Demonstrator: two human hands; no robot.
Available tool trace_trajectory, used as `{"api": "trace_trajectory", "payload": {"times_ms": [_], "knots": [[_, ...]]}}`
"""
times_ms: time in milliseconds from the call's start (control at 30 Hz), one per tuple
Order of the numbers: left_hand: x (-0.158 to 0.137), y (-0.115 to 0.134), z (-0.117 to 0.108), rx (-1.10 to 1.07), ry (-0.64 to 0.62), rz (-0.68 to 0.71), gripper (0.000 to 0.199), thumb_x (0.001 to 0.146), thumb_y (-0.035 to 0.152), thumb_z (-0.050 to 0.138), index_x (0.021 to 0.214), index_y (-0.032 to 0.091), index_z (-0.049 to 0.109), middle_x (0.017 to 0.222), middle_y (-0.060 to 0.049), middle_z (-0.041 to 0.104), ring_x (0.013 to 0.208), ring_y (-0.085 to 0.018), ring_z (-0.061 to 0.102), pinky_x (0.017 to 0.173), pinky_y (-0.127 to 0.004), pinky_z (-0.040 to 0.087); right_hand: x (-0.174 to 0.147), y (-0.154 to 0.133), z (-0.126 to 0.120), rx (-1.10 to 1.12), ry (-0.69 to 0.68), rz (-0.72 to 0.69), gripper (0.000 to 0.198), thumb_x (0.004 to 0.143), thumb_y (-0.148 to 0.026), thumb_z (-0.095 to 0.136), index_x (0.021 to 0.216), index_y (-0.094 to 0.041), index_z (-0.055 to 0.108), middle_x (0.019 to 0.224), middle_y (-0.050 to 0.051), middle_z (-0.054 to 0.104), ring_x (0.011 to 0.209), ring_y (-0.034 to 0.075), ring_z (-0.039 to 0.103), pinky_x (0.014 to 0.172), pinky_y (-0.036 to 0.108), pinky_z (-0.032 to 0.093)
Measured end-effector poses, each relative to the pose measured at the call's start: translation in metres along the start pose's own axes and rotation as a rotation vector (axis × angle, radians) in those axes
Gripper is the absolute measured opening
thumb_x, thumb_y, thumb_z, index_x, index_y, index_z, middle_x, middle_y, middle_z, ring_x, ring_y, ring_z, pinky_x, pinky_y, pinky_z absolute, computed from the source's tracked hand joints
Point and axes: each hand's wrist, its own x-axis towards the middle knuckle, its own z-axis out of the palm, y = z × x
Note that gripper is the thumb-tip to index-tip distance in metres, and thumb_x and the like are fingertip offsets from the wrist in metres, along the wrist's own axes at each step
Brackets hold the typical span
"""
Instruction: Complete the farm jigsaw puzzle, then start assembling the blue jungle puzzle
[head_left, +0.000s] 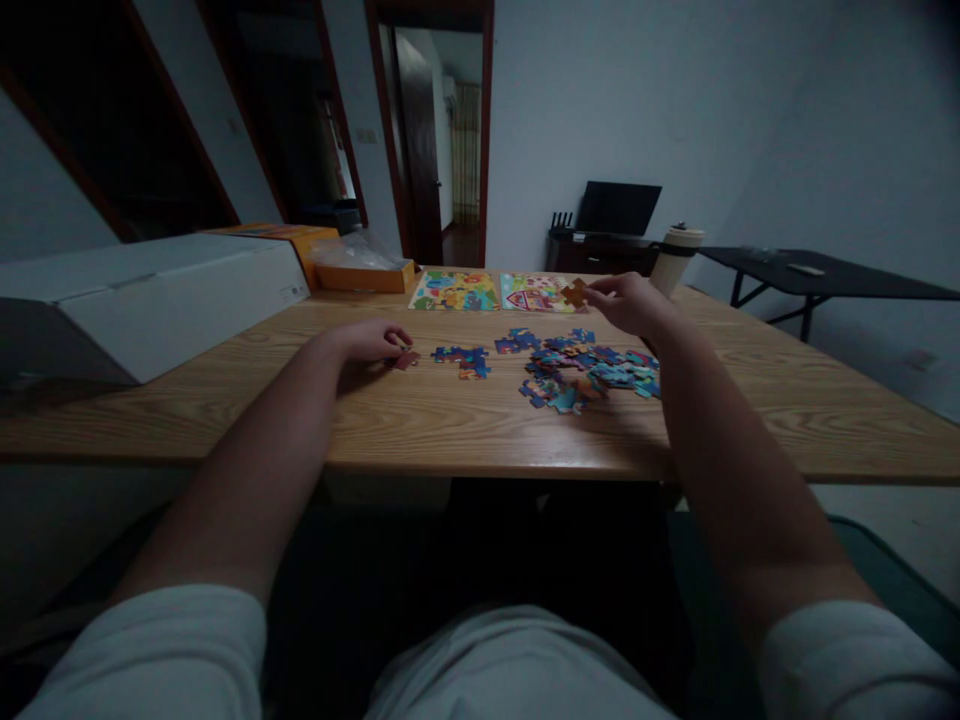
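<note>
My right hand (626, 302) is raised over the far right of the table, pinching an orange-brown puzzle piece (574, 292) in front of a picture card. My left hand (371, 341) rests low over the table with its fingers curled at a reddish-brown puzzle piece (405, 360); whether it grips the piece is hard to see. Right of that hand lies a small joined group of blue and orange puzzle pieces (463, 360). A loose heap of puzzle pieces (592, 370) spreads below my right hand, with a few blue pieces (517, 341) at its left edge.
Two colourful picture cards (455, 291) (525, 292) lie at the table's far edge. A white box (172, 290) and an orange box tray (367, 278) holding clear plastic stand on the left. A lidded cup (675, 262) stands behind my right hand. Farther right is a black table (840, 275).
</note>
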Motion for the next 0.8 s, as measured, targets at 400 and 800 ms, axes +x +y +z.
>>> {"api": "trace_trajectory", "payload": {"times_ms": [400,800], "knots": [[-0.001,0.000,0.002,-0.013,0.046,-0.024,0.051,0.067,0.042,0.072,0.113,0.020,0.067,0.094,-0.011,0.072,0.075,-0.020,0.061,0.058,-0.026,0.040,-0.017,0.078,0.009,-0.241,-0.188,0.161,0.047,0.095,-0.048,0.045,0.113,-0.016,0.074,0.103,0.014,0.074,0.078,0.023,0.067,0.064,0.029,0.043],[-0.001,0.000,0.000,0.033,0.047,0.000,0.052,0.065,0.041,0.068,0.112,0.019,0.065,0.096,-0.009,0.072,0.080,-0.021,0.062,0.062,-0.026,0.041,-0.034,0.064,0.016,0.080,-0.429,0.195,0.073,0.074,-0.050,0.075,0.137,-0.018,0.055,0.117,0.013,0.069,0.087,0.021,0.068,0.077,0.030,0.054]]}}
